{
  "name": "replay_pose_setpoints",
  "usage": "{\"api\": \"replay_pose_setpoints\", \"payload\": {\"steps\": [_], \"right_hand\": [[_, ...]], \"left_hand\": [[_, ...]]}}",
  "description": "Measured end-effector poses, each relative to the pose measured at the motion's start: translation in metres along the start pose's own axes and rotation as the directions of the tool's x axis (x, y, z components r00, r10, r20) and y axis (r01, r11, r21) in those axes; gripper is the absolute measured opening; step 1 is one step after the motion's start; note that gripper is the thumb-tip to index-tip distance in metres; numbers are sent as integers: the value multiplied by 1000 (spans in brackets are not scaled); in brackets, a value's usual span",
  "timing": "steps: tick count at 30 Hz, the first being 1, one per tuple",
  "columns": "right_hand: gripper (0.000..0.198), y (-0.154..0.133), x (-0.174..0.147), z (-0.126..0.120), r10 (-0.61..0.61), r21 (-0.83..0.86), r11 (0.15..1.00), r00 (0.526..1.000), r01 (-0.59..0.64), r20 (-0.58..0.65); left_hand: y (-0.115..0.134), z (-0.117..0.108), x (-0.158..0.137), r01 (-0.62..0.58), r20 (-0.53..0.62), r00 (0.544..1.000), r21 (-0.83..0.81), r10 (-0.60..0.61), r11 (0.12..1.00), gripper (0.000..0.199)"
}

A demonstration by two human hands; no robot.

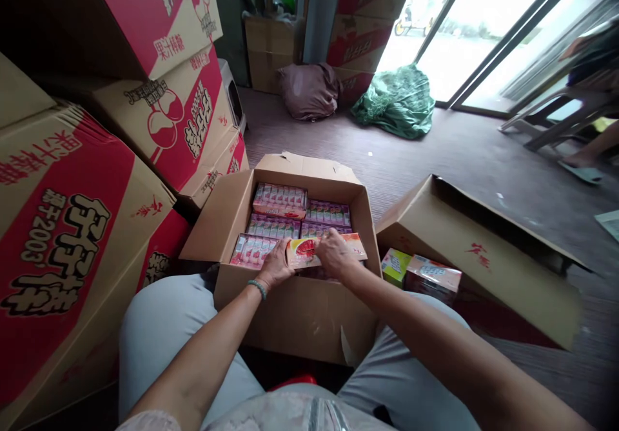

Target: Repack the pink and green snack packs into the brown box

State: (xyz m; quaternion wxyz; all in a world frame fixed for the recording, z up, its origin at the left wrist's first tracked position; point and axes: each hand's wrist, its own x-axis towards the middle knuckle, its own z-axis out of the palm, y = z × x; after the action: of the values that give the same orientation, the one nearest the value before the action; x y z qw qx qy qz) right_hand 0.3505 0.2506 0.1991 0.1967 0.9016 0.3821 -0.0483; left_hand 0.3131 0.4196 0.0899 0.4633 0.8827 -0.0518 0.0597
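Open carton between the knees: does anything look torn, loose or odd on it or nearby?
Yes: a pale strip, perhaps tape, seems to hang loose low on the right of the open carton's near side. White scraps also litter the floor.

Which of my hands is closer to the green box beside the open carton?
Right. Your right hand is over the carton, to the left of the green box; your left hand is farther left, at the end of the flat box.

left hand [275, 266]: bent | right hand [334, 254]: curled, back upward | forearms [209, 352]: extended forward, converging
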Motion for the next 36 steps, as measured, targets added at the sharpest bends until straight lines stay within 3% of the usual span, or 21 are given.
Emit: {"api": "replay_pose_setpoints", "payload": {"steps": [5, 12, 15, 18, 19, 21, 23, 26, 29, 31, 33, 36], "right_hand": [[24, 51, -36, 20, -5, -14, 1000, 1000, 5, 11], [28, 101, -75, 40, 158, -49, 987, 985, -154, 70], [24, 113, -83, 42, 211, 86, 973, 976, -215, 54], [22, 125, -103, 40, 403, 231, 886, 914, -402, 46], [26, 130, -115, 38, 494, 245, 839, 869, -486, 31], [35, 140, -149, 35, 678, 288, 714, 734, -639, -52], [40, 146, -193, 33, 825, 420, 553, 544, -720, -154], [37, 144, -265, 33, 934, 612, 358, 276, -705, -227], [34, 132, -323, 39, 971, 712, 209, 59, -671, -230], [34, 123, -350, 45, 975, 782, 132, -61, -609, -213], [34, 115, -366, 52, 971, 845, 70, -156, -530, -179], [35, 104, -372, 70, 962, 901, -11, -251, -434, -109]], "left_hand": [[-1, 5, -1, -86, 36, 996, -7, 86, 996, 71], [-1, 8, 0, -125, 31, 992, 15, 124, 992, 69], [-1, 7, 1, -106, 40, 994, 22, 106, 994, 69], [-1, 5, 4, -36, 39, 999, 0, 36, 999, 72], [-1, 4, 5, -10, 37, 999, -13, 11, 1000, 74], [1, 3, 10, 32, 37, 999, -48, -30, 998, 75], [7, 0, 16, 59, 35, 998, -70, -56, 996, 74], [32, -7, 33, 81, 2, 997, -9, -81, 997, 71], [91, -10, 53, 17, -35, 999, 25, -16, 1000, 77], [145, -2, 65, -101, 4, 995, -75, 101, 992, 83], [201, 21, 74, -227, 90, 964, -211, 250, 951, 87], [266, 73, 78, -302, 276, 866, -373, 416, 877, 90]]}}
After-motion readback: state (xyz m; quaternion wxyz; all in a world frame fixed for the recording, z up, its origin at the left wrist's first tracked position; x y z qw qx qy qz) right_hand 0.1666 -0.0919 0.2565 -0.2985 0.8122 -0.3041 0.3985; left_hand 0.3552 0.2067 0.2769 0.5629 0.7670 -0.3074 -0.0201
